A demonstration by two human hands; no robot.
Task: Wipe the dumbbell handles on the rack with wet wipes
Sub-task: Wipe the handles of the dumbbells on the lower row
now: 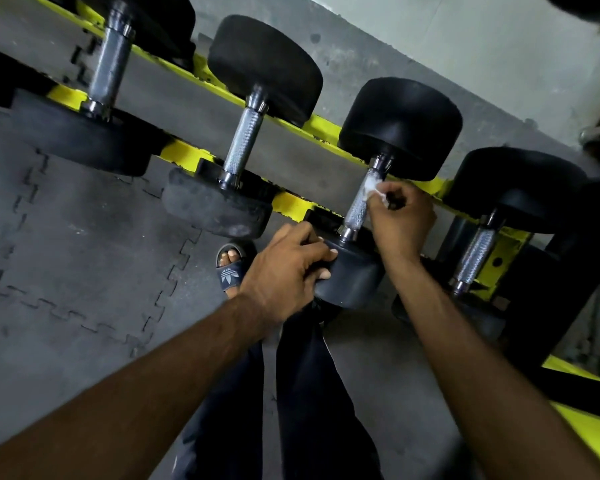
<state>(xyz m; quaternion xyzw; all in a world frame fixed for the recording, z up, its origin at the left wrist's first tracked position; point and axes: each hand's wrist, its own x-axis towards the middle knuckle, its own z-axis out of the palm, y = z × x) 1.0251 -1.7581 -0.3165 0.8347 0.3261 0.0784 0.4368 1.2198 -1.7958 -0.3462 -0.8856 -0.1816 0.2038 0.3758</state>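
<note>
Nearest the camera, two bare forearms are reaching away over dark trousers and a slide sandal [231,268] standing on the grey interlocking floor mat [66,237]. The left hand [284,271] is curling over the near black head [352,275] of a dumbbell, fingers wrapped round its left edge and thumb lying on top, gripping it. Just beyond and to the right, the right hand [400,220] is closing on a small crumpled white wet wipe [374,188], pinching it between fingertips and pressing it against the right side of that dumbbell's knurled steel handle [361,202], near its far end. The handle is running from the near head up to the far head [400,126]. The dumbbell is sitting across the yellow rails of the rack [291,204], with two similar dumbbells resting to its left and one to its right.
</note>
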